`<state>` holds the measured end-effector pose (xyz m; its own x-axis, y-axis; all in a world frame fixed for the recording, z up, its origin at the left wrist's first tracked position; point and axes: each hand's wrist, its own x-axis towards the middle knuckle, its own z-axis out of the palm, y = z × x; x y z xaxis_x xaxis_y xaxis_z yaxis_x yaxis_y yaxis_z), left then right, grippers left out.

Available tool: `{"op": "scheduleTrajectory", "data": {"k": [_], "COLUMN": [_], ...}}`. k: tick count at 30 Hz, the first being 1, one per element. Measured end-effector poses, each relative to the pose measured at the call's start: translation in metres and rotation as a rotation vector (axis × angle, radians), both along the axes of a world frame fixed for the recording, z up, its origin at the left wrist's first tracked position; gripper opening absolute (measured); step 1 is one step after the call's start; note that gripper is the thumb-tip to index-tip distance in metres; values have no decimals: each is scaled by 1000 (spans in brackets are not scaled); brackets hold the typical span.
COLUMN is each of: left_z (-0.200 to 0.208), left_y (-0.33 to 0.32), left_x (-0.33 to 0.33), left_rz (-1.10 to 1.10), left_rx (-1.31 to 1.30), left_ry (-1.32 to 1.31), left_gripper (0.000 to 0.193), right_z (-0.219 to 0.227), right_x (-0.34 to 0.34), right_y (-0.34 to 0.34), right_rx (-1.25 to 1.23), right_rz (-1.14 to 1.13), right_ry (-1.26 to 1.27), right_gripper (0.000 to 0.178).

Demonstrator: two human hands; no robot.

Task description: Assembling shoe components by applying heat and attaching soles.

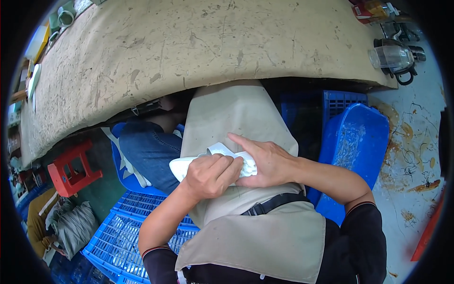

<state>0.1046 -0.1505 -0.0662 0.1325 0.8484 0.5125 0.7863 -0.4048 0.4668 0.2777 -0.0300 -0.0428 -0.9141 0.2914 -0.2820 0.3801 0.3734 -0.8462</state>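
Above the beige apron [236, 113] on my lap, both hands hold a white piece that looks like a shoe or sandal [180, 166]. Its smooth rounded end points left, and a white strap-like band [220, 149] arches over its middle. My left hand [213, 176] is closed in a fist over the middle of it, knuckles up; what its fingertips pinch is hidden. My right hand [272, 162] cups the right end, one digit stretched up and left, another underneath. Between the hands shows a crumpled-looking white part [248, 164], too unclear to name.
A scuffed beige-covered table [227, 42] stands ahead. Blue plastic bins [352, 142] are at my right, blue crates [130, 236] at lower left. A person's jeans-clad leg [146, 146] is close on my left, near a red stool [73, 168]. A glass jug [392, 57] sits far right.
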Motion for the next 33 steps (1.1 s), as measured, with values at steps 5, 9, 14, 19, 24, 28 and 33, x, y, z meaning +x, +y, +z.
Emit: {"op": "scheduleTrajectory", "data": {"k": [5, 9, 14, 19, 24, 28, 33], "left_z": [-3, -6, -5, -3, 2, -27, -12], "left_y": [2, -3, -3, 1, -2, -28, -30], "left_x": [-1, -1, -1, -3, -13, 1, -4], "left_rz": [-36, -46, -64, -109, -146, -185, -100], "left_rx": [15, 51, 60, 40, 46, -52, -123], "left_ry": [-8, -5, 17, 63, 91, -105, -7], "left_gripper": [15, 14, 14, 14, 13, 17, 48], "right_z": [2, 0, -2, -3, -6, -9, -5], "right_x": [0, -2, -1, -1, -6, -10, -3], "right_y": [2, 0, 0, 2, 1, 1, -7], "right_rx": [-41, -47, -56, -73, -83, -87, -222], "right_rz": [10, 26, 40, 38, 85, 169, 45], "right_ry": [-50, -52, -50, -73, 5, -152, 64], "right_gripper": [92, 92, 92, 92, 95, 96, 71]}}
